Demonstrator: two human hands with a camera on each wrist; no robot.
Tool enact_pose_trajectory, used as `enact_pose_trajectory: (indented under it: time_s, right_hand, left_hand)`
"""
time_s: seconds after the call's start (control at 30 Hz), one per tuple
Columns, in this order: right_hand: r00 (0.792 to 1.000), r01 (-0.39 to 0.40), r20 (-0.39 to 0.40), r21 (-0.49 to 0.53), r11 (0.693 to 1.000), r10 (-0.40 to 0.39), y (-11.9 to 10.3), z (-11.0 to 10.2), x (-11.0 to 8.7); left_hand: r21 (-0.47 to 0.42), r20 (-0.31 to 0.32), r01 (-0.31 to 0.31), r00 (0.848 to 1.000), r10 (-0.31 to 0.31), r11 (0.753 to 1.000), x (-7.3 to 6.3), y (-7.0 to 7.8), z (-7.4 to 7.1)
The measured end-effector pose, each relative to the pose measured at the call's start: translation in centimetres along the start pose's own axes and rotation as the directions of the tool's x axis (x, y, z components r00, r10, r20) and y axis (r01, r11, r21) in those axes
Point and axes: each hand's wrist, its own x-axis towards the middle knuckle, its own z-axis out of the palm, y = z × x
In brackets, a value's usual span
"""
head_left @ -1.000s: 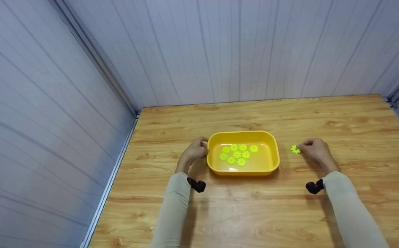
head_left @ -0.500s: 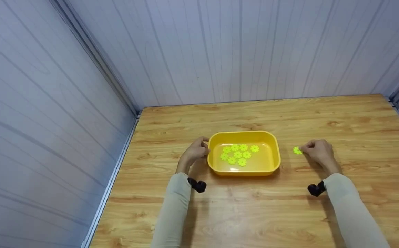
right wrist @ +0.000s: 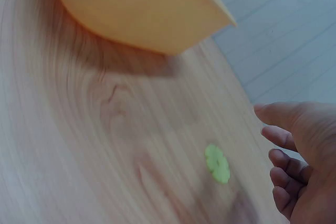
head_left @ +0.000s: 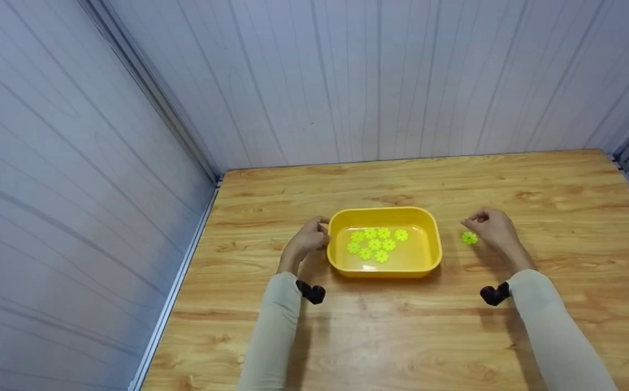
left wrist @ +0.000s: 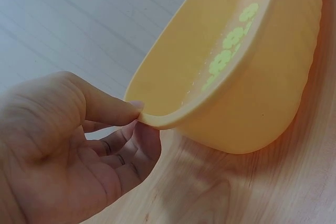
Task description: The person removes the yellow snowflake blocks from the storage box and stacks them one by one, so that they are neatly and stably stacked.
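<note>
A yellow plastic basin [head_left: 384, 272] stands on the wooden table. My left hand [head_left: 306, 239] pinches its left rim, thumb on the inside and fingers curled underneath, as the left wrist view shows. Several small fluorescent yellow-green flower-shaped discs [head_left: 375, 245] lie flat on the basin's floor. One more flower-shaped disc [head_left: 470, 238] lies on the tabletop to the right of the basin. Just above and beside it is my right hand [head_left: 495, 229], holding nothing. In the right wrist view a gap shows between thumb and forefinger, with this disc [right wrist: 217, 163] apart from the fingers.
The wood-grain table [head_left: 401, 336] reaches back to a pale panelled wall [head_left: 369, 81]. Another panelled wall [head_left: 75, 179] borders it on the left. A dark camera mount sits at each wrist.
My right hand has let go of the flower-shaped disc, which now lies on the table, and has lifted slightly up and away. The left hand and the basin have stayed in place.
</note>
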Motion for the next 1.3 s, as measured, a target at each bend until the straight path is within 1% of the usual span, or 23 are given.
enact_pose_trajectory:
  time_s: [0.03,0.23,0.3,0.4,0.63,0.93,1.1,1.3]
  right_hand:
    - [1.0,0.015,-0.003,0.004,1.0,-0.015,-0.3,0.1,0.0]
    - [0.995,0.089,-0.042,0.028,0.996,-0.088,-2.3,0.7,0.1]
    - [0.993,0.104,-0.054,0.037,0.994,-0.102,-3.0,1.0,0.2]
    - [0.993,0.102,-0.057,0.066,0.993,-0.099,-4.1,1.4,0.3]
    - [0.992,0.119,-0.042,0.093,0.989,-0.115,-6.5,2.5,0.4]
    - [0.989,0.148,-0.01,0.112,0.983,-0.147,-8.8,4.0,0.3]
    - [0.981,0.195,-0.007,0.11,0.975,-0.195,-9.7,5.0,0.2]
    - [0.968,0.25,0.007,0.131,0.959,-0.253,-10.4,6.1,0.0]
  left_hand:
    - [0.004,-0.009,-0.003,1.0,0.003,1.0,0.3,-0.4,0.1]
    - [0.001,-0.005,-0.001,1.0,0.001,1.0,0.2,-0.5,0.1]
    - [-0.003,-0.003,0.002,1.0,-0.002,1.0,0.2,-0.5,0.1]
    - [-0.001,-0.005,0.008,1.0,-0.008,1.0,0.1,-0.5,0.1]
    - [-0.002,-0.009,0.009,1.0,-0.009,1.0,0.2,-0.4,0.1]
    - [0.013,-0.004,0.009,1.0,-0.009,1.0,0.4,-0.4,0.0]
    - [0.008,-0.004,0.005,1.0,-0.005,1.0,0.5,-0.4,0.0]
    - [0.009,0.0,-0.02,1.0,0.02,1.0,0.4,-0.5,0.0]
